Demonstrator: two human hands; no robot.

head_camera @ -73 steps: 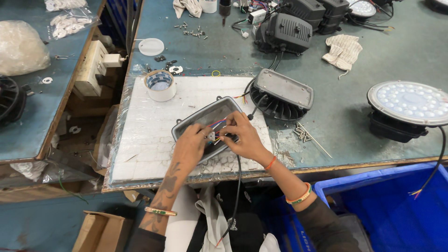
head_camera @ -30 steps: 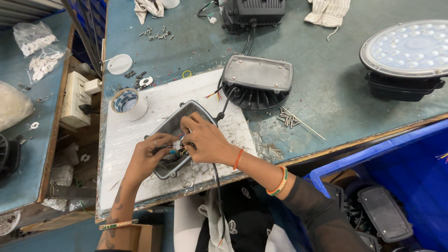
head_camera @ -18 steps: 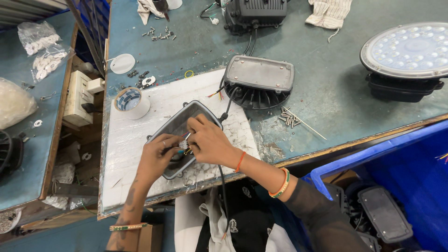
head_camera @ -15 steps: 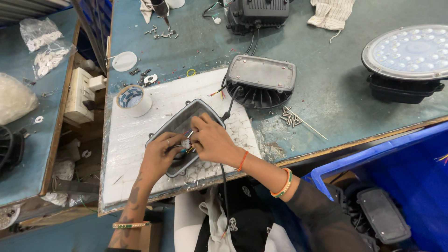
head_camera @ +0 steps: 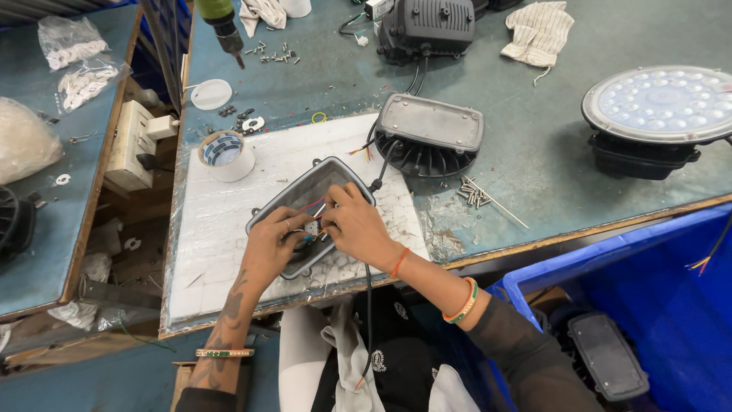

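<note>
Both hands are inside the open grey lamp housing point(head_camera: 305, 206). Left hand point(head_camera: 273, 244) and right hand point(head_camera: 357, 229) pinch a small white connector point(head_camera: 311, 227) with coloured wires point(head_camera: 311, 206).

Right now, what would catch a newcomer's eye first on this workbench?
Both hands, left hand and right hand, meet over coloured wires inside an open grey housing on a white foam mat. At far right sits a round LED lamp, and a roll of tape stands left of the housing.

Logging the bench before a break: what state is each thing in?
Open grey housing: lid off, coloured wires showing.
Left hand: fingers pinching a small connector.
Right hand: pinching the same wires.
Finned housing: cover on.
Round lamp: unlit.
Tape roll: lying flat.
</note>
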